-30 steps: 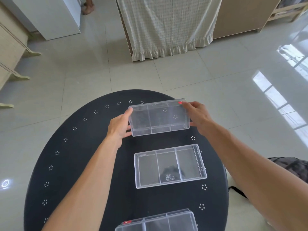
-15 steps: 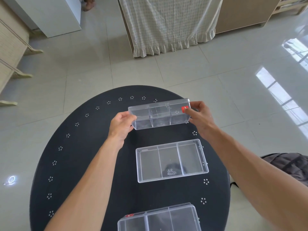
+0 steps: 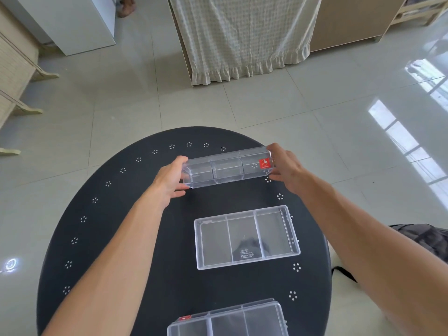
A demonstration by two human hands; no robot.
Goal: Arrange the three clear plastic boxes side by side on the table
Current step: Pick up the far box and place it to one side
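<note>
A clear plastic box with a red sticker (image 3: pixel 228 167) is held over the far part of the round black table (image 3: pixel 116 238). My left hand (image 3: pixel 169 183) grips its left end and my right hand (image 3: pixel 286 168) grips its right end. The box is tipped so I see its long side and three compartments. A second clear box (image 3: pixel 246 236) lies flat in the table's middle, open side up. A third clear box (image 3: pixel 230 320), with a red sticker at its left corner, sits at the near edge, partly cut off by the frame.
Beyond the table the tiled floor runs to a cabinet draped with a checked, ruffled cloth (image 3: pixel 242 37). A white unit (image 3: pixel 72 23) and wooden furniture (image 3: pixel 14 76) stand at the left. A dark bag (image 3: pixel 426 238) lies on the floor at the right.
The far box has been tipped from flat toward its long side, held by both hands. The other two boxes have not moved on the table.
</note>
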